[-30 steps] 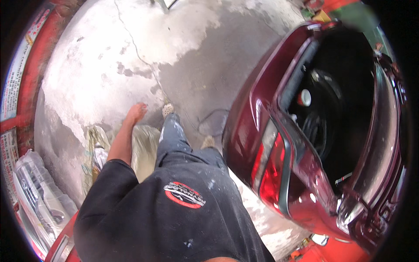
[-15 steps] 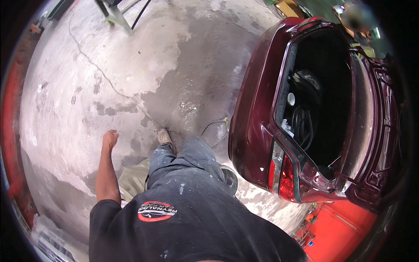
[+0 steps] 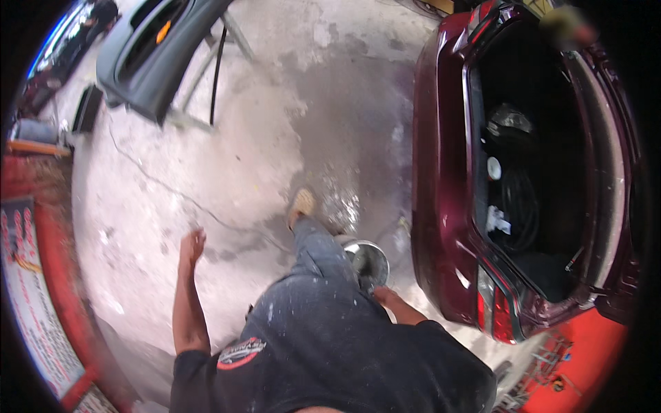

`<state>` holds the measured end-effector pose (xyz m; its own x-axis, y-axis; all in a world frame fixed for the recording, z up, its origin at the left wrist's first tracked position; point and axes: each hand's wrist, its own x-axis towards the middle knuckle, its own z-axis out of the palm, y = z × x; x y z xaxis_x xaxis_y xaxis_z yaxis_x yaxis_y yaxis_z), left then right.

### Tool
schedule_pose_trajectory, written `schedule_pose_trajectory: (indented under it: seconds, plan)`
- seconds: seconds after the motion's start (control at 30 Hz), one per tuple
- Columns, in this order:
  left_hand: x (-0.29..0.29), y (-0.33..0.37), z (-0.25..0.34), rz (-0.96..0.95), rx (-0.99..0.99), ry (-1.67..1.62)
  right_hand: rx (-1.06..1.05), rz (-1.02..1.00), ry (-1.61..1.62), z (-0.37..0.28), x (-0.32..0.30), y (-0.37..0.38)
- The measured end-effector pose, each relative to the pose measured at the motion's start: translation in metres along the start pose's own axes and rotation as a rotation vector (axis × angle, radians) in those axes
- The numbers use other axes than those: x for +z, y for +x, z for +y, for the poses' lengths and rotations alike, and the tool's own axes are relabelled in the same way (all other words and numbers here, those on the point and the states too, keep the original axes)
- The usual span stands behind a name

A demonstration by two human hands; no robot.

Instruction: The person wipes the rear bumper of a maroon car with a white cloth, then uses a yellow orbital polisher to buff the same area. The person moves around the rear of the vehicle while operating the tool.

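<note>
A grey bucket (image 3: 383, 249) hangs beside my right leg, its round mouth facing up. My right hand (image 3: 387, 297) is at its near rim, closed on it; the fingers and any handle are mostly hidden. Out to the left, my left hand (image 3: 193, 245) hangs over the floor with its fingers loosely curled in. Nothing shows in that hand. One tan clog (image 3: 303, 202) is ahead of me on the concrete.
On the right stands a dark red car (image 3: 438, 186) with its trunk open; a coiled black hose (image 3: 521, 213) lies inside. A grey bumper (image 3: 148, 86) rests on a stand at upper left. A thin cable (image 3: 165, 184) crosses the floor near a wet patch (image 3: 337, 103).
The view has shifted forward and left, bringing in the bumper and banner. My right hand and more of the bucket have come into sight. My leg has stepped ahead.
</note>
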<state>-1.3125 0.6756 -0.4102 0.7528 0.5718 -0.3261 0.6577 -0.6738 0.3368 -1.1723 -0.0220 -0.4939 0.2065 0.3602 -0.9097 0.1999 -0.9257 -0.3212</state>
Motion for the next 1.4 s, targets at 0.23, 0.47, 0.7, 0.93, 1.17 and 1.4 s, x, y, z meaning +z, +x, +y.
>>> schedule_pose_trajectory:
  seconds: [0.23,0.47,0.7,0.93,1.17,1.4]
  plan:
    - [-0.034,0.04,-0.02,-0.336,-0.361,-0.132,0.171,0.036,-0.086,-0.103,-0.115,0.082]
    - [-0.026,0.174,0.143,-0.592,0.242,0.041,0.227,0.234,0.085,-0.156,-0.167,0.164]
    - [-0.011,0.309,0.236,-0.784,0.461,0.186,0.329,0.204,0.286,-0.19,-0.228,0.182]
    - [0.034,0.409,0.237,-0.969,0.691,0.747,0.525,0.259,0.309,-0.215,-0.236,0.223]
    - [0.079,0.447,0.236,-0.982,0.483,0.899,0.72,0.203,0.409,-0.162,-0.151,0.281]
    - [0.112,0.427,0.246,-0.792,0.547,1.07,0.564,0.787,0.204,-0.118,-0.072,0.424]
